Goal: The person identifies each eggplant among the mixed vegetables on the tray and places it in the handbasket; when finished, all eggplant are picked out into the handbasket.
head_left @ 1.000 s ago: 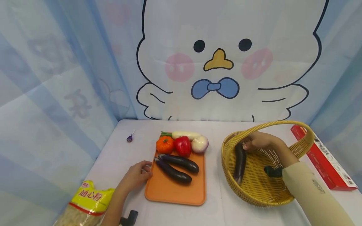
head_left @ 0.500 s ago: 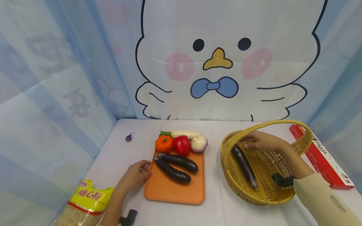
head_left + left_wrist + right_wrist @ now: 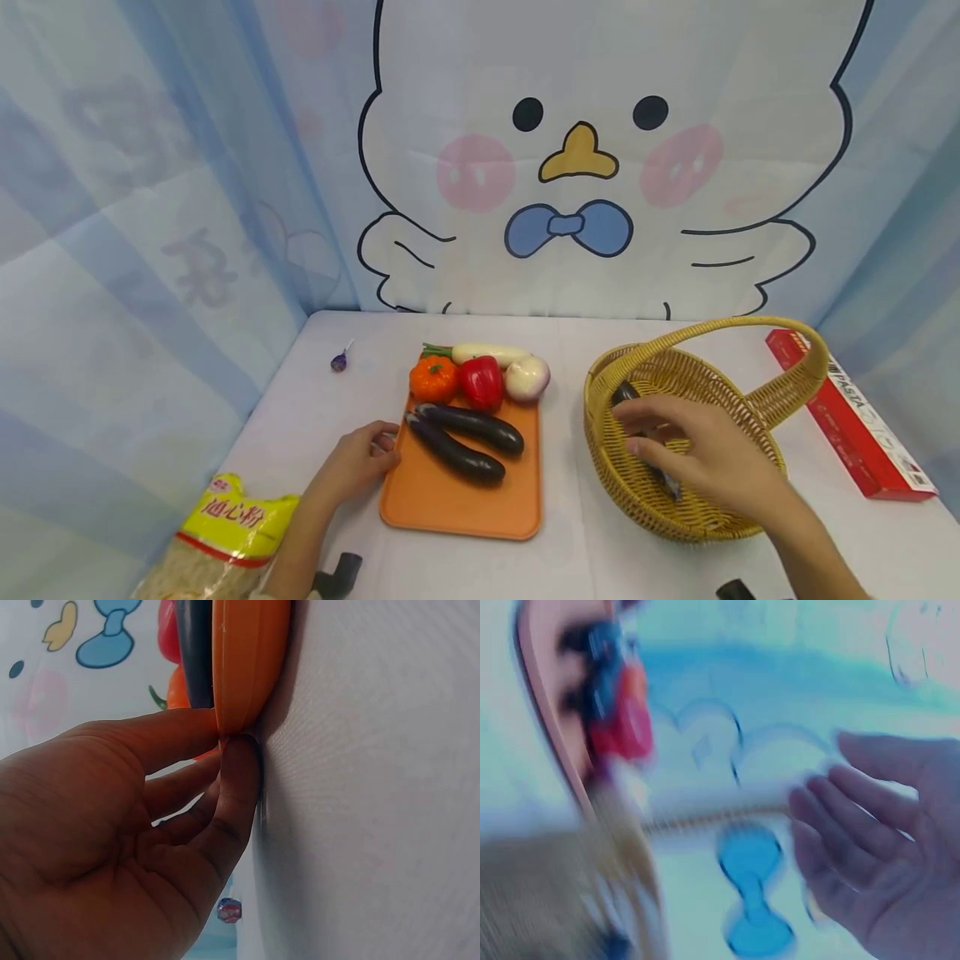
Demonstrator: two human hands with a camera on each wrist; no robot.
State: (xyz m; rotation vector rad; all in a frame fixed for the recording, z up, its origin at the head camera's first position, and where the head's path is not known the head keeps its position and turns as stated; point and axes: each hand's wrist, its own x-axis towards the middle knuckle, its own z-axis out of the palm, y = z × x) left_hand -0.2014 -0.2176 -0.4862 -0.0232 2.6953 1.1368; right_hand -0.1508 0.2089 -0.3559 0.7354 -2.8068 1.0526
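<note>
My left hand [image 3: 356, 461] is at the left edge of an orange tray [image 3: 461, 514]; in the left wrist view its thumb and a finger pinch the tray's rim [image 3: 250, 667]. Two dark eggplants [image 3: 455, 450] lie on the tray. My right hand [image 3: 693, 446] is over a woven basket [image 3: 622, 492], its fingers loosely bent and holding nothing. Another eggplant [image 3: 625, 393] lies in the basket, partly hidden under that hand. The right wrist view is blurred, with the right hand [image 3: 885, 840] apart from the basket.
At the tray's far end sit an orange pumpkin-like vegetable [image 3: 433, 380], a red pepper [image 3: 482, 383], a white radish [image 3: 487, 353] and a purple-white turnip [image 3: 527, 378]. A red pasta box [image 3: 855, 425] lies right of the basket. A yellow-topped bag [image 3: 232, 525] stands front left.
My right hand lowered the eggplant into the basket, let go of it and moved back up and toward me. The left hand has stayed at the tray's edge.
</note>
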